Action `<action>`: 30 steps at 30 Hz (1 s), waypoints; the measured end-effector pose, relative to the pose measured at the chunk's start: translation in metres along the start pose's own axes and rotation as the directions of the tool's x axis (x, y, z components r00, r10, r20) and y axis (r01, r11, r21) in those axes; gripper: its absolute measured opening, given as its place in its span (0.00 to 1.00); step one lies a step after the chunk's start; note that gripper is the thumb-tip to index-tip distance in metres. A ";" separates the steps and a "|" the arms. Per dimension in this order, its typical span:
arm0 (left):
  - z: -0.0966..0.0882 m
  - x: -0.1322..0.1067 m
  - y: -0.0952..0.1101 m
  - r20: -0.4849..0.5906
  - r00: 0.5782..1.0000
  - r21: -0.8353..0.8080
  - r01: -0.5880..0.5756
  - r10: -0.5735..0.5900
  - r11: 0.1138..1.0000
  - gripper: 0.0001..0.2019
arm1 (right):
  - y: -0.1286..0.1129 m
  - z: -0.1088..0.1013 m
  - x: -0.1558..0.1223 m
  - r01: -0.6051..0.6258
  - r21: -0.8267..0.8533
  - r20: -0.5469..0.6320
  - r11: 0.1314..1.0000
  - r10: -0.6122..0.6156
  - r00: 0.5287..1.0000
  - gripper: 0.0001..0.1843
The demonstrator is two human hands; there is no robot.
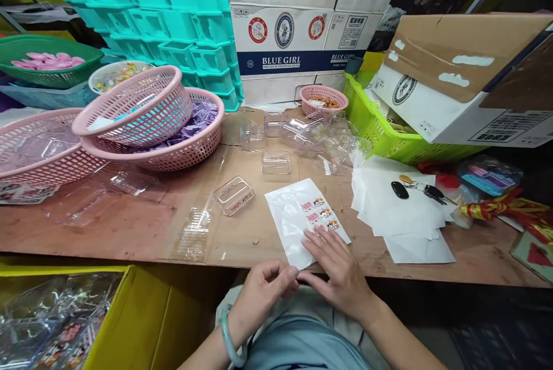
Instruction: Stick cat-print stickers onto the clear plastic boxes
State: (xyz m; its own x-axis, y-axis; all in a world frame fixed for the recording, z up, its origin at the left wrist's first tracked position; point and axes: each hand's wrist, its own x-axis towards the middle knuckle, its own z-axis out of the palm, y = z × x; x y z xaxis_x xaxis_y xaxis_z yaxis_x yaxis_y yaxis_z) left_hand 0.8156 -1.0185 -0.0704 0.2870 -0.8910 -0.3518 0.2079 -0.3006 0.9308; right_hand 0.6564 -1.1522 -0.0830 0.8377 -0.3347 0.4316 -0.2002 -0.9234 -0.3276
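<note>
A white sticker sheet (298,217) with a few small printed stickers lies near the front edge of the brown table (129,226). My right hand (337,269) rests flat on its near end, fingers stretched over the stickers. My left hand (263,289), with a jade bangle on the wrist, sits just left of the sheet's near corner, fingers pinched together on something too small to make out. A clear plastic case (234,195) lies on the table beyond the left hand.
Pink baskets (173,145) stand at the left, one holding purple pieces. Several clear cases (302,133) lie mid-table. White sheets (401,214) with keys (417,187) are at right. A green basket (380,128), cartons and teal crates line the back. A yellow bin (108,324) sits below left.
</note>
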 end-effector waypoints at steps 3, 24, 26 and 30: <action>-0.004 0.001 0.008 -0.081 0.996 0.055 -0.026 0.031 0.998 0.22 | 0.004 0.000 -0.005 0.089 -0.023 0.064 0.996 -0.088 0.994 0.24; 0.027 0.028 0.011 -0.104 0.995 -0.572 -0.059 -0.001 0.818 0.20 | 0.000 0.010 0.022 -0.194 0.277 -0.125 0.941 0.235 0.964 0.20; 0.025 0.029 0.011 -0.082 0.993 -0.478 -0.118 0.090 0.870 0.18 | 0.000 0.011 0.025 -0.241 0.367 -0.109 0.898 0.299 0.948 0.17; 0.019 0.031 0.015 -0.054 0.977 -0.310 -0.214 0.208 0.926 0.16 | -0.001 0.008 0.028 -0.279 0.512 -0.093 0.812 0.376 0.922 0.10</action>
State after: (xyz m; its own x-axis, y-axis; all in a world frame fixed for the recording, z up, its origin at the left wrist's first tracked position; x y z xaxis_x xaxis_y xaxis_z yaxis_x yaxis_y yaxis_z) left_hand 0.8100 -1.0576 -0.0656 0.3743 -0.9142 -0.1554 0.4210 0.0182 0.9069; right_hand 0.6842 -1.1593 -0.0775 0.6494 -0.6735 0.3531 -0.1362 -0.5598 -0.8173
